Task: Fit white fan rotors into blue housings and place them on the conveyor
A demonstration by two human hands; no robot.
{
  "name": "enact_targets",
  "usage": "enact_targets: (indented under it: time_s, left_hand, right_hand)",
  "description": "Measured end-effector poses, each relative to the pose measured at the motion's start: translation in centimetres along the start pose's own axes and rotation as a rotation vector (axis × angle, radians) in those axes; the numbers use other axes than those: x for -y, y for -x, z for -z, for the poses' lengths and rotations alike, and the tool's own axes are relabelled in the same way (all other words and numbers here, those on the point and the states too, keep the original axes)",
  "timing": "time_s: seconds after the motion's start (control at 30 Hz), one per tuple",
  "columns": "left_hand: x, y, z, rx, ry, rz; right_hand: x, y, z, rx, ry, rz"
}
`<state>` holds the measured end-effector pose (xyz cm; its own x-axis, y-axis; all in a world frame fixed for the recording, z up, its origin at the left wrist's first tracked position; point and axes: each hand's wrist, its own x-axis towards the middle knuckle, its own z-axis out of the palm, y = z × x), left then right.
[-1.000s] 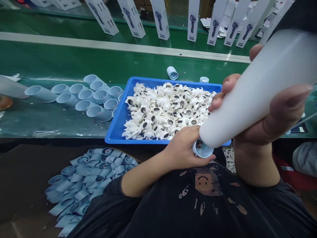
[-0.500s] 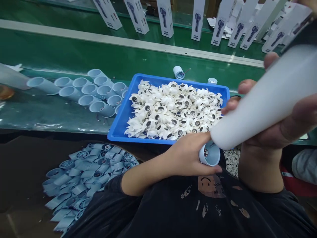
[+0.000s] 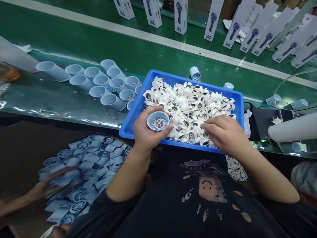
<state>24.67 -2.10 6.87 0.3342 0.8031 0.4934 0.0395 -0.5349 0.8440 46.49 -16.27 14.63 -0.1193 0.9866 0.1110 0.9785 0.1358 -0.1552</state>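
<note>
Over the blue tray [image 3: 128, 128], left hand [image 3: 143, 135] clasping spoked pale-blue housing [image 3: 158, 121], right hand [image 3: 224, 134] on white impellers [image 3: 188, 102], grip unclear.

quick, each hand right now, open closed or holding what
Left hand: closed around a pale blue round plastic housing.
Right hand: on the white plastic fan blades in the blue plastic tray; grip cannot be told.

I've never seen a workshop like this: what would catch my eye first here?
A blue tray heaped with white fan wheels sits mid-bench. The left hand grips a pale blue round housing over its near edge; the right hand rests on the wheels.
</note>
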Motion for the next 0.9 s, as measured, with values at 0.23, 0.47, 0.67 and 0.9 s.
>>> enact_targets:
  time_s: [0.23, 0.47, 0.67, 0.9]
  left_hand:
    - [-0.3, 0.3, 0.5, 0.077, -0.064, 0.094]
    - [-0.8, -0.2, 0.4, 0.122, -0.078, 0.045]
    - [-0.3, -0.2, 0.4, 0.131, -0.067, 0.028]
    - [-0.4, 0.6, 0.5, -0.001, 0.096, -0.020]
  right_hand:
    - [-1.0, -4.9, -2.3, 0.417, 0.347, -0.103]
    - [-0.1, -4.7, -3.7, 0.336, 0.421, -0.201]
    - [-0.3, -5.0, -4.4, 0.208, 0.348, -0.259]
    - [1.8, -4.3, -1.1, 0.000, 0.076, -0.335]
